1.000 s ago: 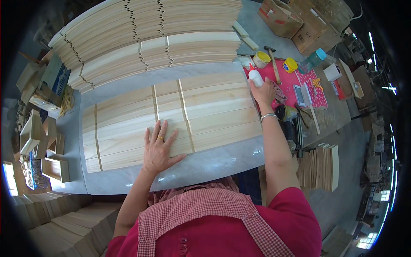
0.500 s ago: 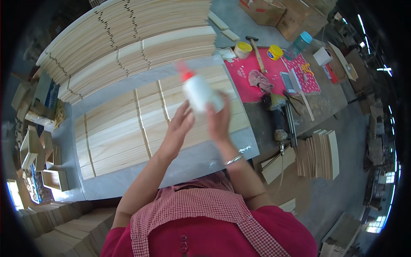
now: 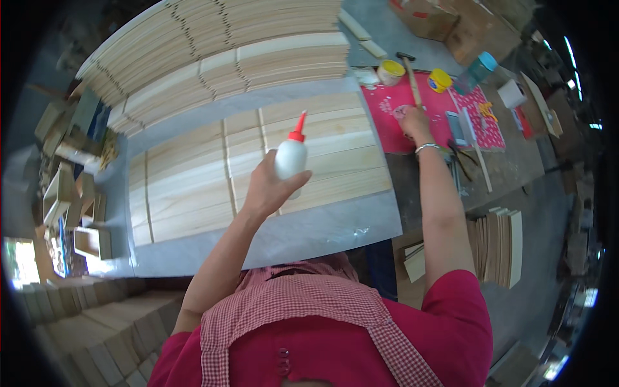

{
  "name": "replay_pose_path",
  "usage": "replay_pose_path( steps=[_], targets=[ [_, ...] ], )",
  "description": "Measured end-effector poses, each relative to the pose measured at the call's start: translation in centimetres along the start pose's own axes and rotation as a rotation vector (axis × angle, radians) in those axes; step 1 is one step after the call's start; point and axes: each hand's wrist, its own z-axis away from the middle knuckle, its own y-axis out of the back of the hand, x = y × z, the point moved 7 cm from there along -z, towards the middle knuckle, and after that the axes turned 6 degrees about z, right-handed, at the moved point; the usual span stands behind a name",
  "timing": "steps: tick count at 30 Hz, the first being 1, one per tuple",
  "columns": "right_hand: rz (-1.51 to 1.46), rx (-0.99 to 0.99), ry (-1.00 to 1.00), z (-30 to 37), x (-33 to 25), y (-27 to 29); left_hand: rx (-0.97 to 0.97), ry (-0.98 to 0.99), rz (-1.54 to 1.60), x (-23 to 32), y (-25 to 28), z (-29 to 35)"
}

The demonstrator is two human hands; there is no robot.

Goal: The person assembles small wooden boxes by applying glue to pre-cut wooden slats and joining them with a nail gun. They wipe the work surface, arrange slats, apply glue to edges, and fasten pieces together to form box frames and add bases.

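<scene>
My left hand point(image 3: 264, 189) is wrapped round a white squeeze bottle point(image 3: 291, 158) with a red pointed nozzle, held upright above the flat row of pale wooden boards point(image 3: 187, 177). Thin grooves cross these boards. At the right, my right hand point(image 3: 416, 126) reaches over a red mat point(image 3: 382, 129) with its fingers curled down onto a pinkish rag point(image 3: 401, 111). Most of the rag is hidden beneath that hand, and its fingertips barely show.
Tall stacks of grooved boards point(image 3: 277, 61) line the table's far side. Around the mat are a hammer point(image 3: 412, 80), two yellow-lidded tubs point(image 3: 391, 71), a blue-lidded bottle point(image 3: 476, 72), a phone point(image 3: 456, 129) and pliers point(image 3: 461, 155). Small wooden boxes point(image 3: 92, 242) stand at the left.
My right hand has left the bottle and moved right onto the rag. The bottle, tilted and blurred before, is now upright in my left hand alone. The whole view has shifted slightly.
</scene>
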Motion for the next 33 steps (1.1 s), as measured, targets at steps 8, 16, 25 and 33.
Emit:
replay_pose_path(
  steps=[8, 16, 25, 33],
  targets=[
    [-1.294, -0.045, 0.425, 19.0, -20.4, 11.9, 0.027, -0.049, -0.359, 1.6, -1.0, 0.5],
    [-1.116, 0.282, 0.378, 18.0, -21.3, 10.4, 0.004, -0.144, -0.089, 1.0, -2.8, 0.4],
    [-0.714, 0.537, 0.131, 10.9, -12.3, 12.6, -0.016, -0.328, -0.104, 1.7, -1.9, 2.4],
    [-0.543, 0.502, 0.454, 16.8, -14.5, 11.3, -0.075, -0.043, 0.652, -1.2, -1.6, 2.8]
  ],
)
